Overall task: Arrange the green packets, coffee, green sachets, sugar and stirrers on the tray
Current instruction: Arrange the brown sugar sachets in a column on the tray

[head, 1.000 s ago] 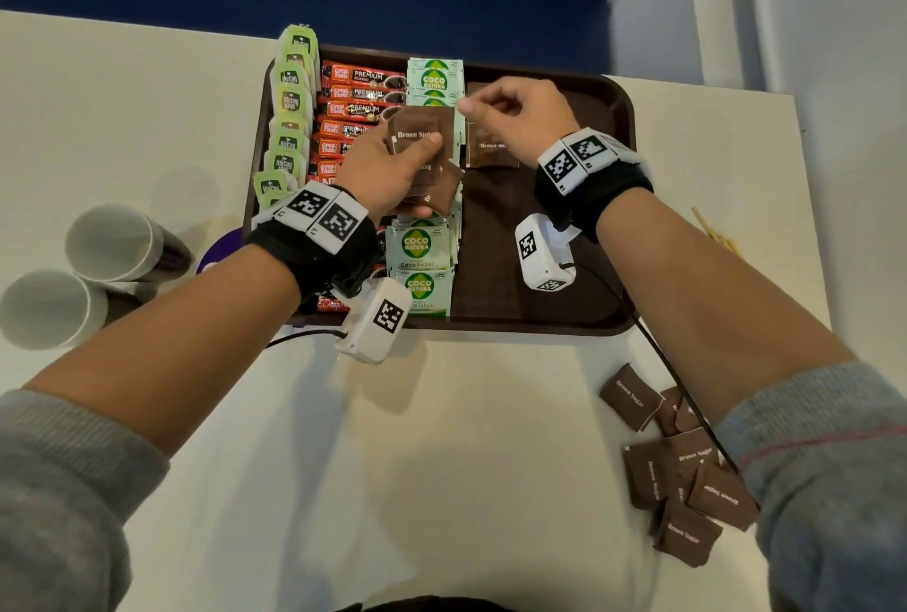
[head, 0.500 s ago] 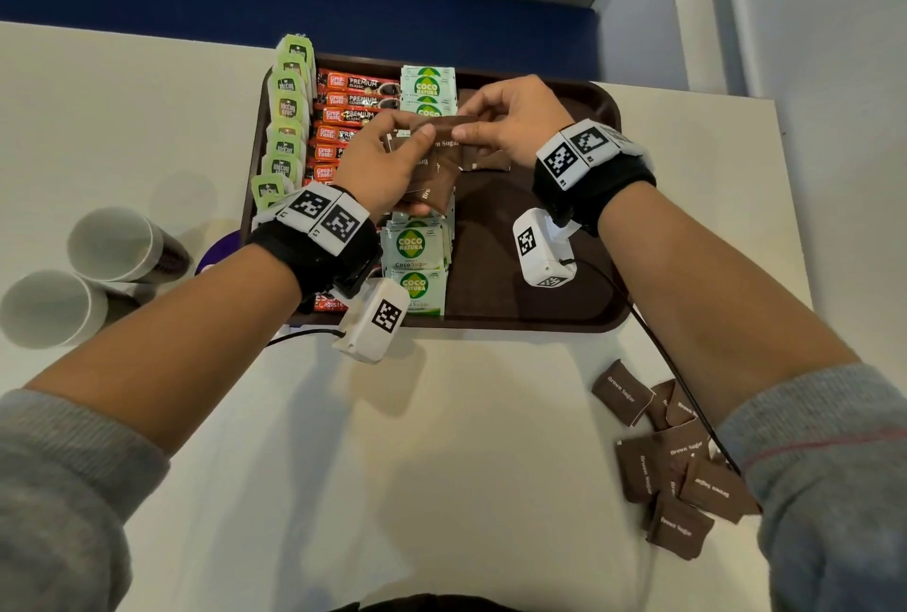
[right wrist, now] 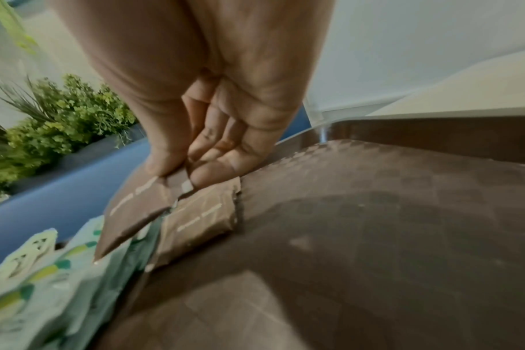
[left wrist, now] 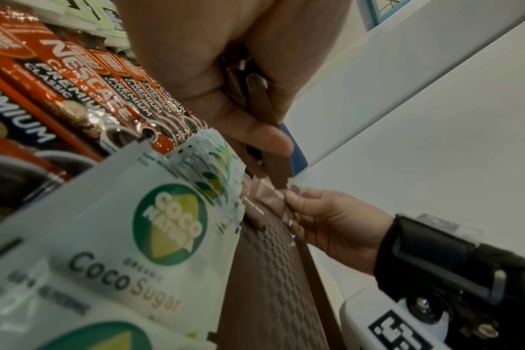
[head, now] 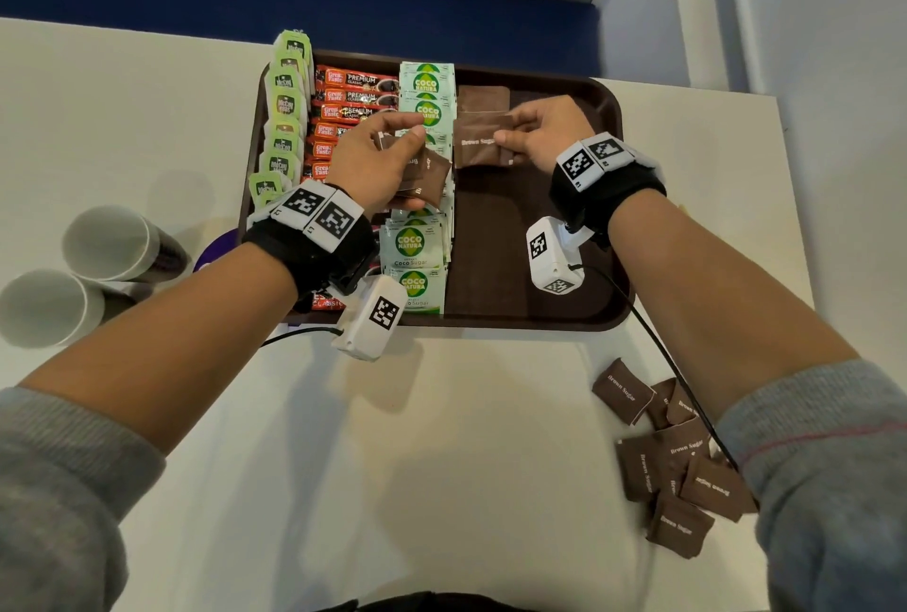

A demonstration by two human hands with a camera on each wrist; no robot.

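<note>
Placing brown sugar packets on a dark tray (head: pixel 608 199), a person works with both hands. Along the tray's nine o'clock side, green packets (head: pixel 284 120), orange coffee sticks (head: pixel 353 96) and green sachets (head: pixel 417 248) already lie in neat columns. The right hand (head: pixel 540 135) pinches one sugar packet (head: pixel 478 147) between thumb and fingers (right wrist: pixel 207 175), lowering it just below two packets (head: pixel 483 98) already laid at twelve o'clock. The left hand (head: pixel 378 165) grips a small spare stack (head: pixel 427 174) over the sachets. More sugar packets (head: pixel 677 464) wait loose on the counter (head: pixel 441 439) at five o'clock. No stirrers can be clearly made out. Two paper cups (head: pixel 73 273) lie at nine o'clock.
</note>
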